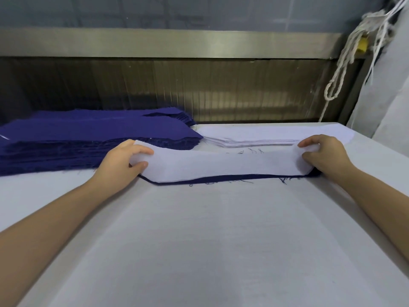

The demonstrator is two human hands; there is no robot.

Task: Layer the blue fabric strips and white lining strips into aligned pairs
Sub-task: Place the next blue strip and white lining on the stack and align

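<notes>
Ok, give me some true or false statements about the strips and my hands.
The left hand and right hand each grip an end of the white lining strip. True.
That strip lies under the blue strip. False: it lies on top; blue shows along the near edge.
The blue stack sits left of the white stack. True.
The white stack is nearer the person than the held strip. False: it lies behind it.

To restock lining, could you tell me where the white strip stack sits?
In the head view, the white stack lies on the table, right of the blue stack, beyond the held strip.
</notes>
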